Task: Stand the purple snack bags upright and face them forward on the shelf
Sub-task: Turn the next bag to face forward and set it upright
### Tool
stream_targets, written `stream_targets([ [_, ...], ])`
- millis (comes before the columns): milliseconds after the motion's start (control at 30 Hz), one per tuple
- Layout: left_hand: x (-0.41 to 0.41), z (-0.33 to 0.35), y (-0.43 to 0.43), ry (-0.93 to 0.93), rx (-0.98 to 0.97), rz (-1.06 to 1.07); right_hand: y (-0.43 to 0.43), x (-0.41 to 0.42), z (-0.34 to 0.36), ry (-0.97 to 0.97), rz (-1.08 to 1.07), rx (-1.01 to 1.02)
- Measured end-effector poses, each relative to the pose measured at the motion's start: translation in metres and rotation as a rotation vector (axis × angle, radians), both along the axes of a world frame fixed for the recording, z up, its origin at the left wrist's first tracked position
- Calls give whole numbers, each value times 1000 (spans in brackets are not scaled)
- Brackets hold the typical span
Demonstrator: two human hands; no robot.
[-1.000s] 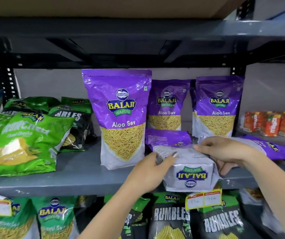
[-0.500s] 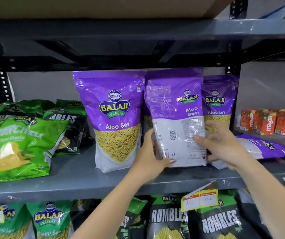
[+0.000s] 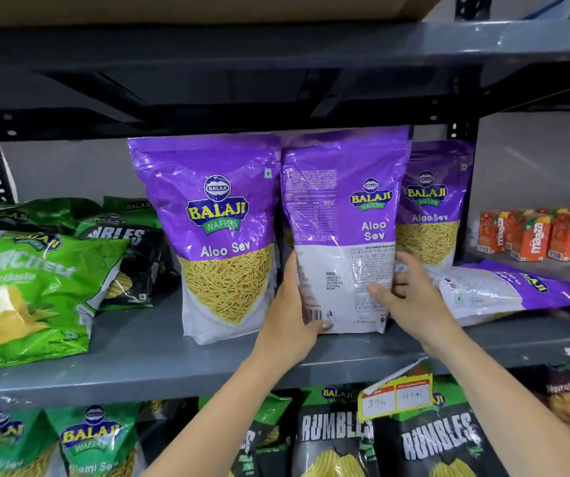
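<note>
at the centre of the frame a purple snack bag (image 3: 342, 232) was held upright on the grey shelf (image 3: 159, 352), its printed back panel turned toward the camera, with the left hand (image 3: 294, 311) clasped around its lower left edge and the right hand (image 3: 411, 301) gripping its lower right side. a front-facing purple bag (image 3: 218, 235) was stood just left of it, another upright bag (image 3: 431, 208) was partly hidden behind it, and a fourth purple bag (image 3: 504, 290) was lying flat at centre right.
</note>
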State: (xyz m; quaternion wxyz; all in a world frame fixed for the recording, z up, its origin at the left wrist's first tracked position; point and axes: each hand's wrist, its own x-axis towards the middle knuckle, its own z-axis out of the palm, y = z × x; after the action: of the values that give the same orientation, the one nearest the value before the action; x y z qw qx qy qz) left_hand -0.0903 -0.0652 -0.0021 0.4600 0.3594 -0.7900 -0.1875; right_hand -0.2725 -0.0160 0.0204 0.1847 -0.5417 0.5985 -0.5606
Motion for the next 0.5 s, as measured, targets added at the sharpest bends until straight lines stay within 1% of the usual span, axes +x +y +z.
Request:
stream_targets([
  [100,-3,-7,6,-71,-93,134,-3,3,-5,-135,78,-17],
  [167,-9,-9,18,-105,-224,241,-9,4,-6,-269,111,-23],
  [233,-17,-8,31,-147,-342,276,-12,5,-4,-386,93,-29],
  [333,-26,-9,37,-207,-294,261,-8,9,0,-499,79,-11],
  [400,-29,-10,36,-229,-273,259,-5,12,0,-501,78,-34],
  [500,-29,-9,35,-157,-135,133,6,18,1,-455,19,-73],
])
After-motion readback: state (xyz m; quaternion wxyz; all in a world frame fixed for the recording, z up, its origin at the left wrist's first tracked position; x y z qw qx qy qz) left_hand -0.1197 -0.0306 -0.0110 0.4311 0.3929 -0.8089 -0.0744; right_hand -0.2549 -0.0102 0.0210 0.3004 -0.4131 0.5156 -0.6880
